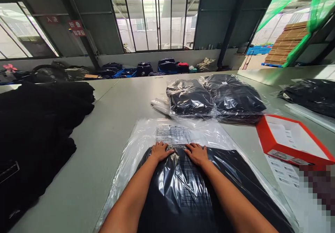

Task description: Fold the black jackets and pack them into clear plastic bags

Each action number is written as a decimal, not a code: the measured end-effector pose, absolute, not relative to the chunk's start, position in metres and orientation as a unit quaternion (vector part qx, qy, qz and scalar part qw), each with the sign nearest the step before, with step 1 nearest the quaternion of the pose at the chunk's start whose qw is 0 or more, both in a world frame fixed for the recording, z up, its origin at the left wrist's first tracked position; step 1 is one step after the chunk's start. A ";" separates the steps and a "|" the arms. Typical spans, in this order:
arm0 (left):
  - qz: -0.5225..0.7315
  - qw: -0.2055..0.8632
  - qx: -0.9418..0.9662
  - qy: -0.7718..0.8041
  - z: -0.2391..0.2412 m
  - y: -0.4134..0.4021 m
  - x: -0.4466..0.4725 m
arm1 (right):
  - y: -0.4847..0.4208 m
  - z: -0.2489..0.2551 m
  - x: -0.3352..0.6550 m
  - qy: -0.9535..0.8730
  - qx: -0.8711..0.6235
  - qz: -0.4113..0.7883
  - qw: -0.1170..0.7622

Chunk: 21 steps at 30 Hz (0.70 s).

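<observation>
In front of me a folded black garment (178,198) lies inside a clear plastic bag (141,135), on a stack of such bags. Printed text shows through the film. My left hand (160,151) rests flat on the bagged garment's far edge, fingers spread. Level with it, my right hand (196,153) also presses down on the film, its fingers apart and pointing away from me. Neither hand grasps anything. Both forearms reach across the garment and cover parts of it.
Black garments (36,132) are heaped on the left of the table (102,156). Bagged garments (193,97) are stacked beyond my hands. To the right stand an orange-red box (274,138) and label sheets (282,170). More bagged clothing (311,95) lies far right.
</observation>
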<state>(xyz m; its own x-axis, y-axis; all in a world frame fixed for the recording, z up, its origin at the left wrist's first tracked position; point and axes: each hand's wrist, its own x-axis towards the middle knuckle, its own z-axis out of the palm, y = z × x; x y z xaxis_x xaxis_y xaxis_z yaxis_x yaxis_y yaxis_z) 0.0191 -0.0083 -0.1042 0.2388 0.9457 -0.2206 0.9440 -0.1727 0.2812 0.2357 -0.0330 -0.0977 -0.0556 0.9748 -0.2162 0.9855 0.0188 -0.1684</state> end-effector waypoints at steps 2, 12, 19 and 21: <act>-0.018 0.205 0.757 0.620 -0.104 -0.015 0.019 | -0.034 -0.102 0.237 0.716 0.687 -0.125 0.014; 0.030 0.162 0.746 0.645 -0.115 -0.014 -0.030 | -0.035 -0.081 0.172 0.741 0.652 -0.139 0.082; 0.153 0.102 0.640 0.746 -0.142 -0.003 -0.071 | -0.043 -0.110 0.128 0.755 0.632 -0.152 0.087; 0.177 0.086 0.583 0.788 -0.142 0.003 -0.089 | -0.041 -0.111 0.127 0.745 0.642 -0.155 0.099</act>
